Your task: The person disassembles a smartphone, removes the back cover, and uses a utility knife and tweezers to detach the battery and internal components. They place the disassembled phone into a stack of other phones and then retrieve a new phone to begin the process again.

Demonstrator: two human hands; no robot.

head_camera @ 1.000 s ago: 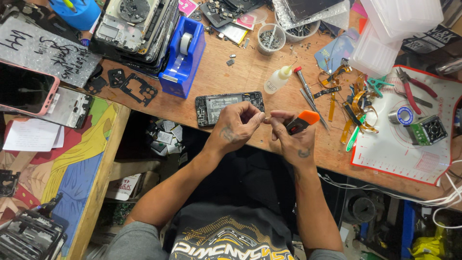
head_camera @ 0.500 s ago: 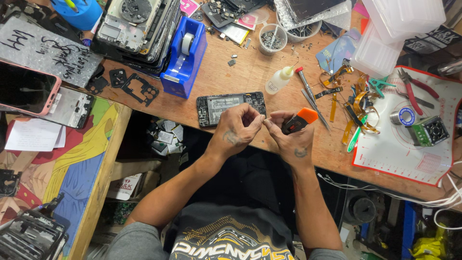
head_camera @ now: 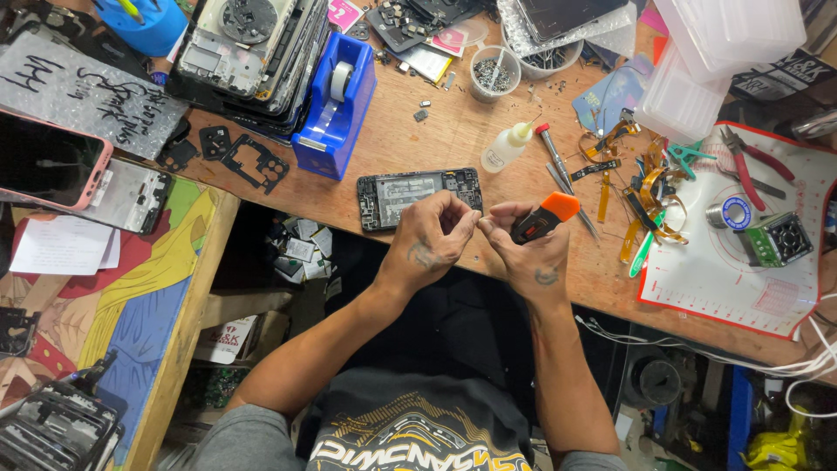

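Together, hands (head_camera: 478, 240) pinched, orange tool (head_camera: 542, 218) gripped.

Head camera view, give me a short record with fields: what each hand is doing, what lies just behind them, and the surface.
left hand: left hand pinched shut, fingertips meeting the right hand's; anything pinched is too small to tell
right hand: right hand grips an orange-and-black tool
behind hands: opened phone, flat on the bench
near phone: small glue bottle; blue tape dispenser
surface: wooden workbench
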